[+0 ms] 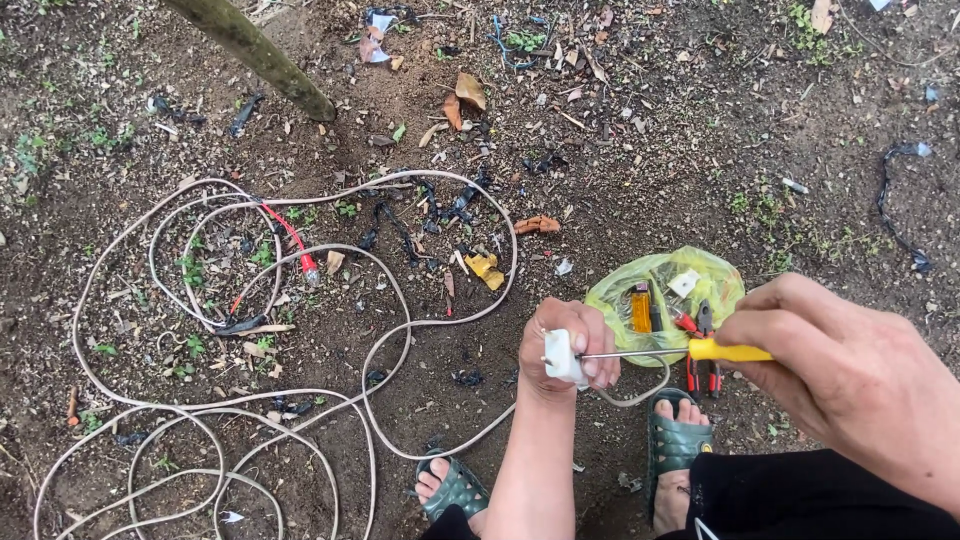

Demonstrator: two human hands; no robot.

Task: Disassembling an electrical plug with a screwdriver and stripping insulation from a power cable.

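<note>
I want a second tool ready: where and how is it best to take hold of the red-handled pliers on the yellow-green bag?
Probably grip the red-handled pliers by the two red handles, coming from the side nearest the sandalled foot. The handles point toward the person, while the dark head lies further up on the yellow-green bag. The screwdriver crosses above them.

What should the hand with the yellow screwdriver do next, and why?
Probably turn the yellow-handled screwdriver gently. Its tip already meets the white plug, which the left hand grips, while the right hand holds the handle level.
</note>
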